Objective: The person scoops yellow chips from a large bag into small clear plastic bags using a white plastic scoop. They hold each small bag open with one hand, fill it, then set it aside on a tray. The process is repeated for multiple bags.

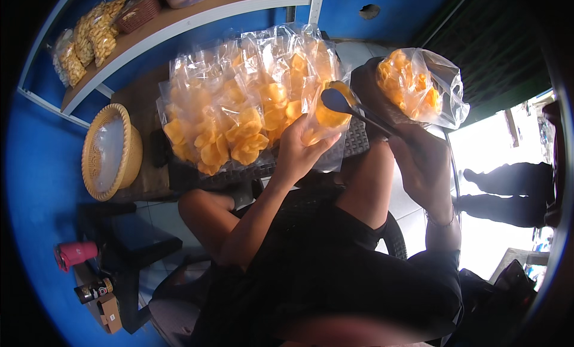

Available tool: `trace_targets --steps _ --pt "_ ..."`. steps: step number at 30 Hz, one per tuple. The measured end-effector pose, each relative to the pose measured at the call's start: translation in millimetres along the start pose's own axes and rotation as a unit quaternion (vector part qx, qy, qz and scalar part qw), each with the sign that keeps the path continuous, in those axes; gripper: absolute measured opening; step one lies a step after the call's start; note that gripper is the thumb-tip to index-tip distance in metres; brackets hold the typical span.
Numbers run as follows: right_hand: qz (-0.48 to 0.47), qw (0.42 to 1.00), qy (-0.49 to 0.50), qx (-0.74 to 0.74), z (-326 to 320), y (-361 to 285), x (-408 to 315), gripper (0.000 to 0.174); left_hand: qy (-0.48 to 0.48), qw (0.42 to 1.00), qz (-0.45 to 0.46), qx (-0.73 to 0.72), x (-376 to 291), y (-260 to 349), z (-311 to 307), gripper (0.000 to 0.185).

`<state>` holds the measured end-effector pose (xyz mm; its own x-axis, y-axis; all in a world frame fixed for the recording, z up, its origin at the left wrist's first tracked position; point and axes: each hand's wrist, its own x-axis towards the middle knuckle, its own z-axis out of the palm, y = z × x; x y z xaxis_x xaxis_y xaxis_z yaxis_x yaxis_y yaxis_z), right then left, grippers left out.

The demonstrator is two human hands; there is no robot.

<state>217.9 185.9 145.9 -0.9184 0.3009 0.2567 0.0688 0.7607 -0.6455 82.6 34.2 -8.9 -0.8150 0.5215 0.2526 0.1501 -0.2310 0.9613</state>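
My left hand point(301, 145) grips a clear plastic bag point(335, 152) with orange crackers point(329, 116) inside. In my right hand point(419, 161) is a pair of dark tongs point(370, 117). The jaws of the tongs are at the top of the held bag; whether they pinch a cracker I cannot tell. Just beyond my left hand stand several upright clear bags of crackers point(244, 134), packed close together on a dark woven surface point(357, 138). A larger clear bag of crackers point(406, 89) sits on a dark stool or seat point(365, 84) beyond my right hand.
Left of the bags, a yellow plastic basket point(134, 156) holds clear plastic bags. A shelf point(193, 19) carries bagged snacks point(96, 31) and a brown basket point(139, 15). At lower left are a pink tumbler point(77, 253) and a dark can point(93, 290). Another person's legs point(511, 190) appear by the bright doorway.
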Motion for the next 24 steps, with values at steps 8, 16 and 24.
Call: trace_targets --steps 8,16,24 --pt "-0.045 0.999 0.001 0.025 -2.0 5.7 4.1 0.022 -0.022 0.999 0.040 0.021 3.4 9.9 -7.8 0.044" --pt "0.021 0.993 0.059 0.105 1.3 9.3 16.7 0.028 -0.052 0.998 0.013 0.028 1.2 17.7 -11.6 0.062" --pt "0.059 0.995 -0.078 0.034 47.0 29.9 49.0 0.025 -0.111 0.993 -0.023 0.029 -3.6 7.0 -6.6 0.061"
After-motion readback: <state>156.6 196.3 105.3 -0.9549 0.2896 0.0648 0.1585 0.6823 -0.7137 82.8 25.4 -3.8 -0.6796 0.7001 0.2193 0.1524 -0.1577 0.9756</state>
